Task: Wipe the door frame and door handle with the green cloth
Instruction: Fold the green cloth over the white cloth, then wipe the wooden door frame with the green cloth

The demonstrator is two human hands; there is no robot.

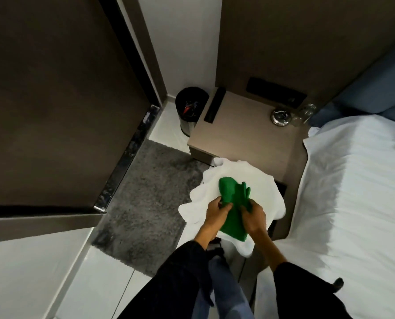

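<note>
green cloth: held bunched between both hands, low centre of view, above a white towel heaped beside the bed. judged light, soft and limp; no stiffness, folds under own weight, not fragile, low slip risk on dry skin. best taken at a gathered fold or wadded into the palm to form a pad; loose corners likely to trail.

left hand: fingers curled, pinching the cloth edge at its 9 o'clock side. right hand: fingers closed around the cloth at its 3 o'clock side.

outward from the cloth: grey mat at 9 o'clock on the floor; bedside tabletop at 12 o'clock, carrying a remote and a metal ashtray; black bin at 11 o'clock. dark door at 10 o'clock, with door frame along its right edge. door handle not in view. wiping not yet begun; cloth well apart from the frame.
</note>
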